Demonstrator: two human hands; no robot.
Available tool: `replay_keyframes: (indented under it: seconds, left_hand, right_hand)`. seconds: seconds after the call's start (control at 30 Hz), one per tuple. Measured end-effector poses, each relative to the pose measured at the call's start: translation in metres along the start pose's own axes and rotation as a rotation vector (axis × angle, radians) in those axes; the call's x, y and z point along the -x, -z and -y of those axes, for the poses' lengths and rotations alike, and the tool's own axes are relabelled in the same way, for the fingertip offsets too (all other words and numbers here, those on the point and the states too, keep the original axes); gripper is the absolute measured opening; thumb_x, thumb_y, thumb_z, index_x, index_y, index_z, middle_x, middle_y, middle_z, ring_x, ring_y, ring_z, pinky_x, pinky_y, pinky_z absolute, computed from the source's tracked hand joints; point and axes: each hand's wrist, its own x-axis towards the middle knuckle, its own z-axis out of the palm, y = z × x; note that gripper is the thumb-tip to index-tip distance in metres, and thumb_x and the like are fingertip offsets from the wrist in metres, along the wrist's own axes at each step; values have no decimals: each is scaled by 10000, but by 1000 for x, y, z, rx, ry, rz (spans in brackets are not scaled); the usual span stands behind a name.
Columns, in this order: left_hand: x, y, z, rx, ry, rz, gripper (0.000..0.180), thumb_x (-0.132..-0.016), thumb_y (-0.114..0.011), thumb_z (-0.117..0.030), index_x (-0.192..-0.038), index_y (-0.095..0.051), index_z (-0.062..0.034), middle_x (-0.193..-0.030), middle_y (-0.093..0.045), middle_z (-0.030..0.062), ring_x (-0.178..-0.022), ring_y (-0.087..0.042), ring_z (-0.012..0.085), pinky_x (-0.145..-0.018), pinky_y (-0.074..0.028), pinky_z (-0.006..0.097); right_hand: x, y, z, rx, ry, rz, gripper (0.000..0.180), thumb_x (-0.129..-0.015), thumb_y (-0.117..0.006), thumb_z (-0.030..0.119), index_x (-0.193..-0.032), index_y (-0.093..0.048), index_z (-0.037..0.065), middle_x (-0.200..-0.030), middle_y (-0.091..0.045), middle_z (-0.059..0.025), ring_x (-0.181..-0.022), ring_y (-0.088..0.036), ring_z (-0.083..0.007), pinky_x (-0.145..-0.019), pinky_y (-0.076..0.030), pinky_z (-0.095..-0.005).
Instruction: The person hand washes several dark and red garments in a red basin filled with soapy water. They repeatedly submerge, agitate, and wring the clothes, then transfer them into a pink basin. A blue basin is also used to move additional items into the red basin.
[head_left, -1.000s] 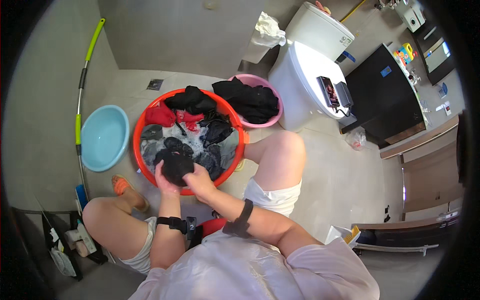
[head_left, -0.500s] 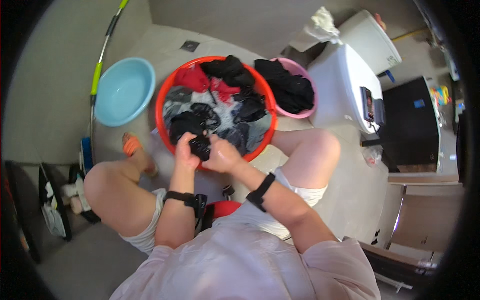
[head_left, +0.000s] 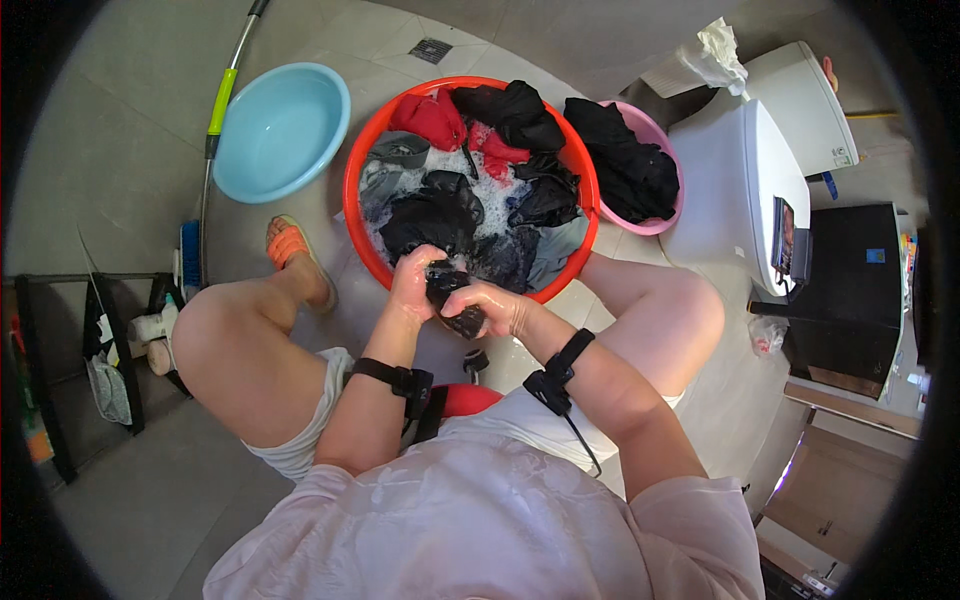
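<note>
A large red basin (head_left: pixel 352 190) stands between my knees, full of wet clothes and white suds (head_left: pixel 497 205). At its near rim my left hand (head_left: pixel 412 285) grips a bunched black garment (head_left: pixel 452 292). My right hand (head_left: pixel 486 306) is closed round the same cloth, close beside the left. The black fabric runs from my hands back into the basin, toward a larger dark heap (head_left: pixel 432 213). Red cloth (head_left: pixel 430 117), black cloth (head_left: pixel 515 113) and grey cloth (head_left: pixel 558 250) lie around it in the suds. Parts of my fingers are hidden by the garment.
A light-blue basin (head_left: pixel 283 130) sits to the left, beside a long pole (head_left: pixel 221 100). At the right, black clothes (head_left: pixel 622 165) fill a pink basin (head_left: pixel 672 207), near a white toilet (head_left: pixel 735 180) with a phone (head_left: pixel 783 235) on it. A floor drain (head_left: pixel 431 50) lies beyond.
Both hands have come slightly nearer to me, with the black garment between them. My right hand has turned over the cloth. The whole view has shifted, so the basins appear farther right.
</note>
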Motion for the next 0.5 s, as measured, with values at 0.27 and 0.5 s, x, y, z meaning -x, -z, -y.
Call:
replay_keyframes:
  seconds: [0.27, 0.5]
  left_hand:
    - [-13, -15, -12, -126, -49, -238, 224, -755, -610, -202, -896, -607, -28, -741, -635, 115, -634, -627, 253, -624, -550, 371]
    - [-54, 35, -1, -163, -74, -193, 398, -737, -652, -260, -1051, -679, -16, -983, -702, 136, -891, -666, 310, -838, -545, 388]
  right_hand:
    - [13, -19, 24, 691, 203, -316, 577, -732, -784, 317, -1151, -559, -10, -1080, -607, -147, -936, -619, -239, -754, -522, -362]
    - [20, -60, -9, 1304, 680, -806, 1041, -694, -829, 211, -1494, -217, -49, -1476, -320, -319, -1373, -358, -468, -1145, -298, -533]
